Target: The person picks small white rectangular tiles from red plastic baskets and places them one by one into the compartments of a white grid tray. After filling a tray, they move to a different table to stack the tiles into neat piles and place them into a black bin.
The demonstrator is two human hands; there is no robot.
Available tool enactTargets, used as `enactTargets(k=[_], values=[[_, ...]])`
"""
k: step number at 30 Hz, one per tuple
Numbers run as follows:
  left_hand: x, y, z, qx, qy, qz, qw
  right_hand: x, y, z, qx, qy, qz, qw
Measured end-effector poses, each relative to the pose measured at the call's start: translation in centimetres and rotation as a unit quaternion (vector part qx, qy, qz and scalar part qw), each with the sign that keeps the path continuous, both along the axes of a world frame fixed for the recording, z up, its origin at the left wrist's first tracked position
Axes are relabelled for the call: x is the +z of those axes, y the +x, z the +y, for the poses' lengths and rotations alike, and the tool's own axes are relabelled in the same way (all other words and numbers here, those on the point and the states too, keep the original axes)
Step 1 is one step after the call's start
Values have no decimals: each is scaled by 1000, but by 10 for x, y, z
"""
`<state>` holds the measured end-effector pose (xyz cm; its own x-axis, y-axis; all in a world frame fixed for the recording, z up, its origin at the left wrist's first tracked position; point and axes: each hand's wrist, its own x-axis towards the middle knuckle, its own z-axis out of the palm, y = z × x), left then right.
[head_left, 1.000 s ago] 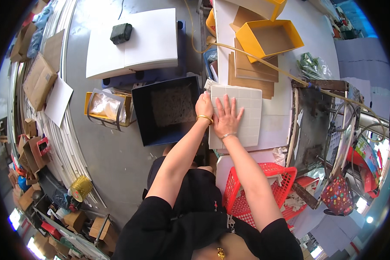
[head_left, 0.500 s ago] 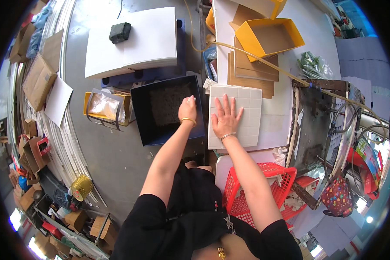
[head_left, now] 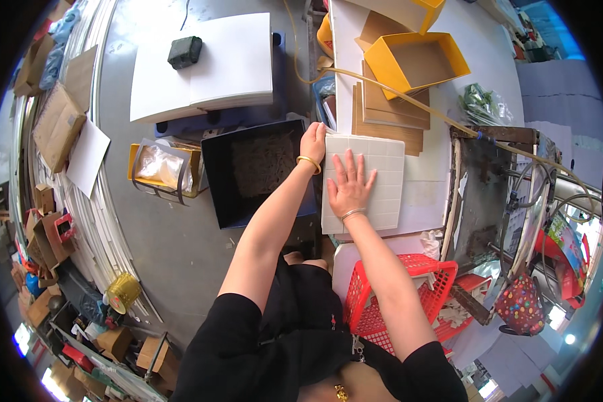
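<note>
A white square stack of card sheets [head_left: 387,214], marked with a grid of lines, lies at the table's left edge. My right hand [head_left: 350,187] rests flat on top of it, fingers spread. At the stack's far left corner my left hand [head_left: 312,142] is closed, its fingertips against the edge; whatever they grip is hidden. Just left of the stack, below its level, stands a dark open bin [head_left: 222,201] with pale scraps on its bottom. My left forearm reaches across the bin's right side.
Behind the bin is a tall stack of large white sheets [head_left: 238,60] bearing a dark wrapped block [head_left: 185,52]. Brown boards [head_left: 388,127] and a yellow box [head_left: 415,60] lie beyond the card stack. A hose [head_left: 429,112] crosses the table. A red basket [head_left: 442,281] stands near my right arm.
My left hand has moved from over the bin, right and away from me, to the stack's far left corner. The right hand stays flat on the stack.
</note>
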<state>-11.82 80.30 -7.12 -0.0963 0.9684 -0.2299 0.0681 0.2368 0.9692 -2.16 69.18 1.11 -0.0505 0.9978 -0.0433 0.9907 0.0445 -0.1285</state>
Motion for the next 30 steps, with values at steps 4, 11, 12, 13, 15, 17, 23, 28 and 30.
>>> enactTargets(k=[4, 11, 12, 13, 15, 17, 23, 28, 30], values=[[-4, 4, 2, 53, 20, 55, 997, 0, 1, 1, 2, 1, 1, 1000], [0, 6, 2, 86, 1, 53, 995, -1, 2, 1, -1, 10, 14, 1000], [0, 5, 2, 84, 34, 54, 994, -1, 1, 1, -1, 10, 15, 1000], [0, 2, 3, 62, 67, 87, 992, -1, 1, 1, 0, 9, 16, 1000], [5, -9, 5, 16, 133, 154, 979, -2, 1, 1, 2, 13, 16, 1000], [5, -17, 2, -1, 122, 131, 984, -2, 1, 1, 3, 14, 16, 1000], [-11, -55, -17, 15, 70, 167, 983, -2, 2, 1, 3, 8, 10, 1000], [-28, -90, -42, -48, -132, 373, 917, -4, 3, 1, 3, 14, 3, 1000], [-55, -88, -42, -23, -124, 178, 976, -2, 0, 1, 6, 11, 2, 1000]])
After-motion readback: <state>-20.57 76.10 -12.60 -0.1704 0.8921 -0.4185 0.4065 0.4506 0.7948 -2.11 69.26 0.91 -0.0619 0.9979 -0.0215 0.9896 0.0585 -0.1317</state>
